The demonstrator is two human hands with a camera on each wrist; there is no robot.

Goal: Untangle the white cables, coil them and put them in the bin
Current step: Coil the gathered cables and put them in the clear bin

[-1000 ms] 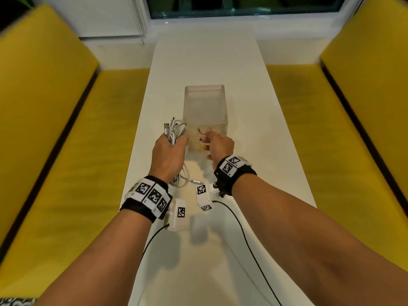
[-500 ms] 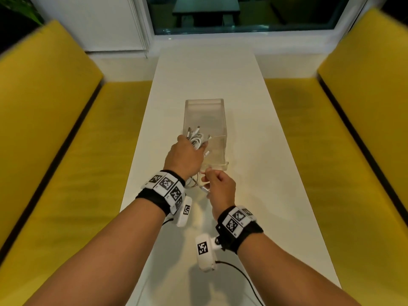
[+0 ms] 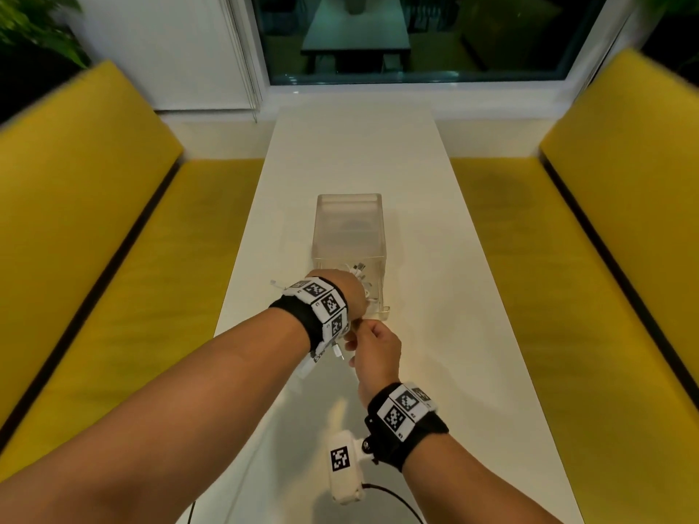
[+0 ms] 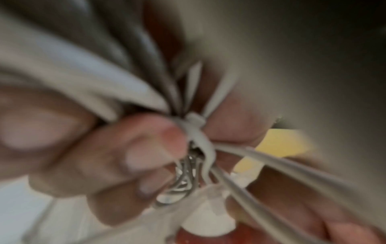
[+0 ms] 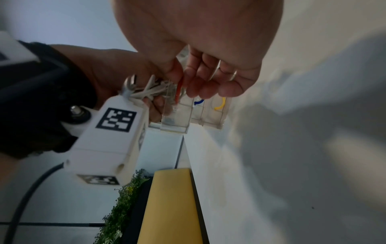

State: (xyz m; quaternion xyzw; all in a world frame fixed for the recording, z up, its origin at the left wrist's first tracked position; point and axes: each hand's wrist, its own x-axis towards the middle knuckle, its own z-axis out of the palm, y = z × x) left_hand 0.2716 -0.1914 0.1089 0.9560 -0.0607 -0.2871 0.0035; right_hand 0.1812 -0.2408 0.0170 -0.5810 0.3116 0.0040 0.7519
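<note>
My left hand [image 3: 350, 293] grips a bundle of white cables [image 3: 359, 272] at the near end of the clear bin [image 3: 348, 206], plugs poking over its front wall. In the left wrist view the curled fingers [image 4: 146, 148] squeeze the bundled cables [image 4: 197, 132]; that picture is blurred. Just below and nearer me, my right hand [image 3: 372, 344] has its fingers curled. In the right wrist view the right hand [image 5: 208, 74] pinches a red tie [image 5: 178, 90] between thumb and forefinger, beside the cables [image 5: 150, 91]. One plug [image 3: 339, 351] dangles under the left wrist.
A small clear holder [image 5: 175, 120] fixed to the bin's front has compartments with a blue tie [image 5: 198, 102] and a yellow tie [image 5: 220, 105]. The white table [image 3: 359, 153] runs between two yellow benches [image 3: 113, 221]. Black camera leads trail off both wrists.
My left hand carried the cable bundle from the bin's left side to its near end. My right hand drew back from the bin front and now sits under the left wrist.
</note>
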